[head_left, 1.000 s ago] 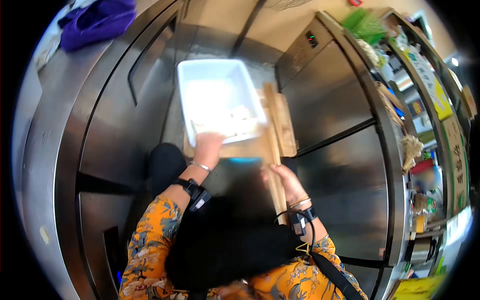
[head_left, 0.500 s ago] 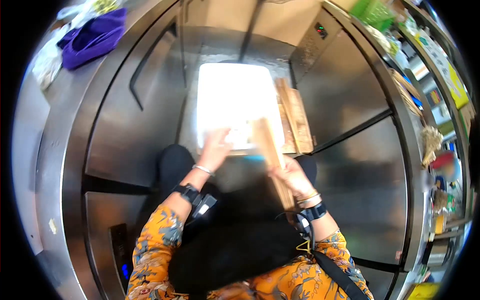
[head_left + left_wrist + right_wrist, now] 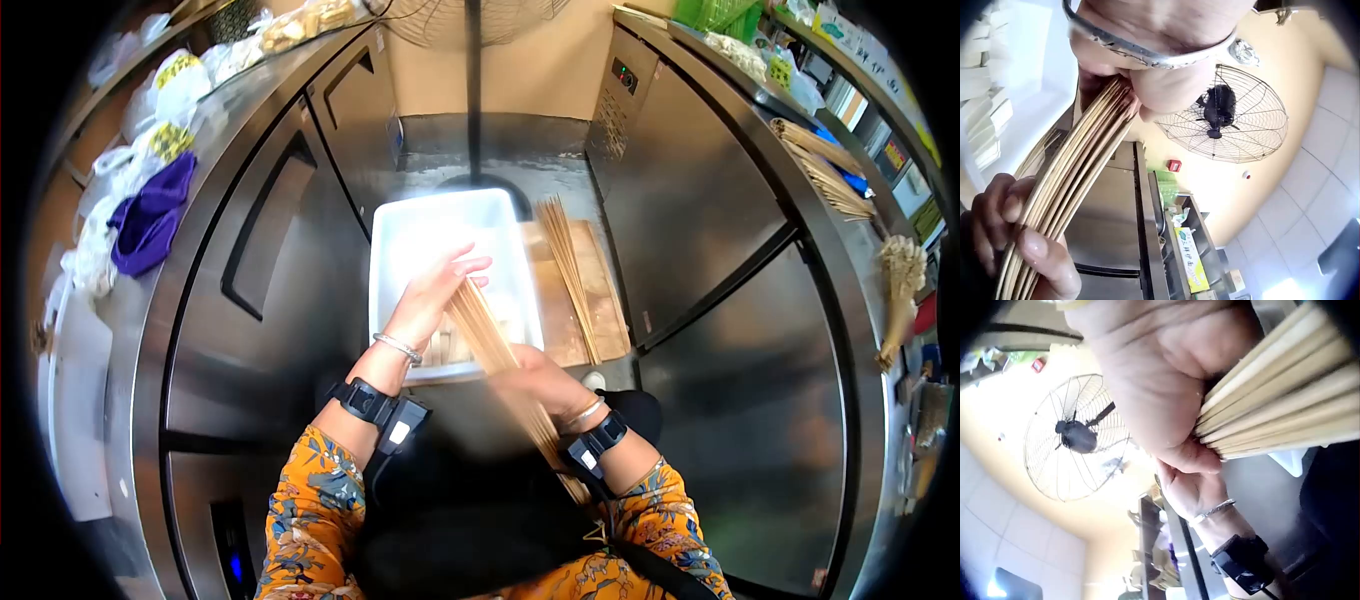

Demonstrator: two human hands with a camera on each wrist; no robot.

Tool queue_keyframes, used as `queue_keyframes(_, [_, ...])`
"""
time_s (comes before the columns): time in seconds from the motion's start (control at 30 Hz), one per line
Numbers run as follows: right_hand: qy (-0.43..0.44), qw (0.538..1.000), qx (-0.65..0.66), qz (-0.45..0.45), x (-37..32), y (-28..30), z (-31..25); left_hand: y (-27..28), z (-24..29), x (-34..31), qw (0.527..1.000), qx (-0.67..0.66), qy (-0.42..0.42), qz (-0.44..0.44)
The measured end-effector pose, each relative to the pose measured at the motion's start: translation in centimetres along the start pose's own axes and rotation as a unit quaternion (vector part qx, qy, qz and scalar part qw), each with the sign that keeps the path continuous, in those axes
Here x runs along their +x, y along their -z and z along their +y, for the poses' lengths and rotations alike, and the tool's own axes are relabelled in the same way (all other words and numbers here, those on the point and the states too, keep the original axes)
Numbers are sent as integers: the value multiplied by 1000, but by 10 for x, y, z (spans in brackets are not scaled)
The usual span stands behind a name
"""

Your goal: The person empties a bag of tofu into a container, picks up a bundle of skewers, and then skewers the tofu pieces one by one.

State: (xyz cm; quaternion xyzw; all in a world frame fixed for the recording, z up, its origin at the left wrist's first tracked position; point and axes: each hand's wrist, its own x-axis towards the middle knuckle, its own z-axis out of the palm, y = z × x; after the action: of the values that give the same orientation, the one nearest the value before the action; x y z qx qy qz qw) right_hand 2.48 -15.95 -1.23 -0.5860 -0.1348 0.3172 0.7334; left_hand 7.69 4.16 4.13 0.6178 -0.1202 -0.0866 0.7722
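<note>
A bundle of thin wooden skewers [image 3: 490, 340] slants across the front of a white plastic tub [image 3: 376, 265]. My right hand [image 3: 545, 385] grips the bundle around its middle, thumb and fingers wrapped round it in the left wrist view. At the bundle's far end is my left hand [image 3: 432, 292], its fingers extended and the skewer ends [image 3: 1119, 94] against its palm side. Below the left hand, pale flat pieces [image 3: 450, 348] lie in the near part of the tub. More skewers [image 3: 568, 270] rest on a wooden board [image 3: 608, 310] right of the tub.
Stainless steel cabinets [image 3: 270, 240] flank the floor on the left, with more steel doors [image 3: 735, 320] on the right. A purple cloth [image 3: 155, 215] and plastic bags [image 3: 180, 90] lie on the left counter. A wire-caged fan [image 3: 1219, 112] is near the back wall.
The left hand has risen from the tub's near end to the skewers' far end. The right hand has brought the bundle leftward, tilting it toward the left hand. The view has shifted too.
</note>
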Motion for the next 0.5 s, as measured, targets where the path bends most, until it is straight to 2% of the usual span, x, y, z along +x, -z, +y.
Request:
queue_keyframes(0.1, [-3,998,59,-16,22,46,16,-4,-8,32,996,22,0,81])
queue_keyframes(0.13, [16,994,109,26,27,54,15,-5,-9,38,995,0,3,100])
queue_keyframes(0.23, [59,943,325,47,16,88,-10,3,-32,54,983,16,80,165])
queue_keyframes(0.27, [67,933,347,67,14,101,-11,4,-41,59,976,37,114,183])
queue_keyframes(0.33, [76,915,382,104,7,122,-9,31,-85,74,963,222,114,97])
queue_keyframes(0.37, [67,913,386,117,3,123,-10,43,-109,78,943,311,110,54])
queue_keyframes(0.4, [57,910,390,129,-2,119,-16,36,-117,82,912,396,97,47])
queue_keyframes(0.5, [47,913,386,125,6,122,-5,21,-121,86,796,584,154,-44])
